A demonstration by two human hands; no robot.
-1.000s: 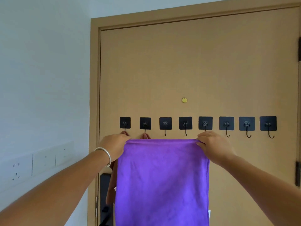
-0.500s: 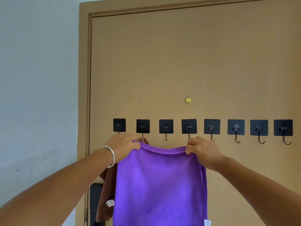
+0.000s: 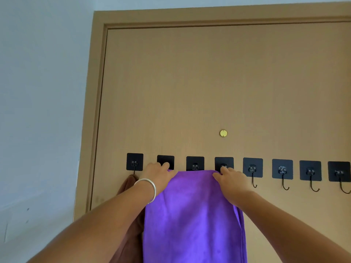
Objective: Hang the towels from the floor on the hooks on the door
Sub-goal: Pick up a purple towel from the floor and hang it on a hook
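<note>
At the far left stands a smooth, pale painted wall, then the tan wood-grain door in its matching moulded frame. A brown towel, soft and matt, hangs in loose folds from the first hook, the leftmost of eight flat black square pads with thin dark wire hooks that run in a row across the door.

Next comes the left hand, a plain round silver bangle on its wrist. Its fingers are curled over the left top corner of the purple towel, holding that corner up against the second hook, with a fingertip lying on the black pad. The purple towel is a plush, fine-napped cloth, a long rectangle with a stitched hem down its right edge; its top edge lies straight across the door just under the third hook, covering the wire part, and the rest drops flat out of view at the bottom.

The right hand pinches the right top corner and presses it at the fourth hook. Whether either corner has actually caught on its wire I cannot tell. Above, a small round brass peephole shines. The four hooks to the right are bare, their curved wires hanging free.

Half a second ago the towel's top edge sagged below the row of pads, and both hands were lower; now the hands have come up to the pads and the edge is pulled level.
</note>
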